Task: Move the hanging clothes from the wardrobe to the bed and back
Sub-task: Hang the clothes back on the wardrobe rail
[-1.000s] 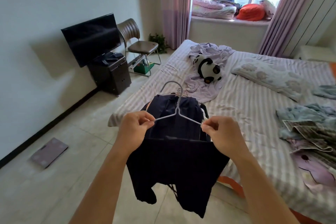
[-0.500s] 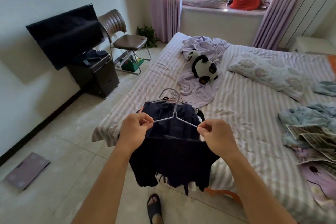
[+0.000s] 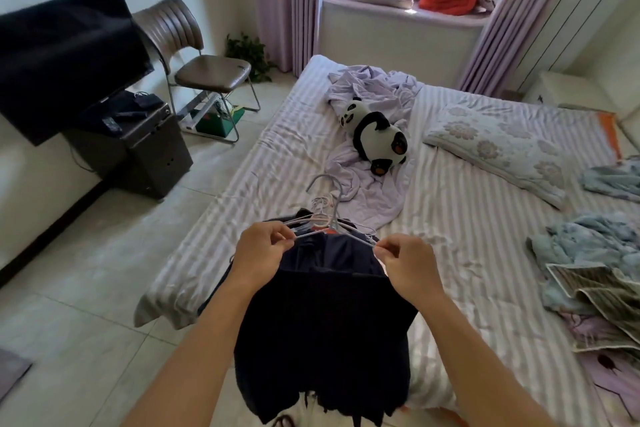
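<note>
Left to right. Left hand [image 3: 263,251]: pinched on the left arm of the top hanger [image 3: 333,218]. Dark garments [image 3: 325,329]: hung from a bunch of hangers, held over the near edge of the bed [image 3: 467,253], lower hems draped past the mattress edge toward the floor; contact with the sheet not determinable. Right hand [image 3: 407,265]: pinched on the right arm of the same hanger. Further right: other clothes [image 3: 588,274] lying loose on the bed. Wardrobe not in view. Judged stage: first leg under way, bundle carried to the bed but not yet set down; remaining, by this reading: laying it down, then return of the clothes to the wardrobe.
</note>
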Action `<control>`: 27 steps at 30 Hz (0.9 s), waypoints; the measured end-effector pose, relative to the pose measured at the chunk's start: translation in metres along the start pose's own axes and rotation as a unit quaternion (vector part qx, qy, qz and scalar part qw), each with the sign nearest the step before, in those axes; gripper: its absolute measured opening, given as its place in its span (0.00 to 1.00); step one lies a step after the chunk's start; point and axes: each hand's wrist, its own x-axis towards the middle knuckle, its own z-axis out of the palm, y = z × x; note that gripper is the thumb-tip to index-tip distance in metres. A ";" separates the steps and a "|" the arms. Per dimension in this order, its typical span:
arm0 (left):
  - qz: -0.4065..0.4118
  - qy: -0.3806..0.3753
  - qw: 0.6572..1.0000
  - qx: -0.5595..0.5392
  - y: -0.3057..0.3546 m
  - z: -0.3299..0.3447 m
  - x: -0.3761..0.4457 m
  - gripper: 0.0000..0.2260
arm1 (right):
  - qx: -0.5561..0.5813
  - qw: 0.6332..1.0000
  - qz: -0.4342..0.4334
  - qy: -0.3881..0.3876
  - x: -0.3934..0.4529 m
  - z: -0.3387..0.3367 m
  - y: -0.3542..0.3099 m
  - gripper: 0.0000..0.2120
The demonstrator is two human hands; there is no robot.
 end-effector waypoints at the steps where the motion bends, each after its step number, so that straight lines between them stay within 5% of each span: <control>1: 0.000 -0.010 1.000 0.005 -0.002 0.001 0.013 0.12 | 0.002 1.000 0.003 0.001 0.013 0.005 0.000 0.10; 8: -0.011 -0.054 0.997 0.059 -0.018 0.028 0.100 0.06 | 0.003 1.000 0.021 -0.011 0.104 0.040 0.016 0.09; 17: -0.014 -0.135 0.979 0.155 -0.073 0.091 0.187 0.41 | -0.055 0.996 0.029 -0.060 0.233 0.109 0.051 0.09; 27: -0.058 -0.217 0.931 0.288 -0.154 0.168 0.251 0.50 | -0.094 0.986 0.105 -0.086 0.322 0.200 0.118 0.08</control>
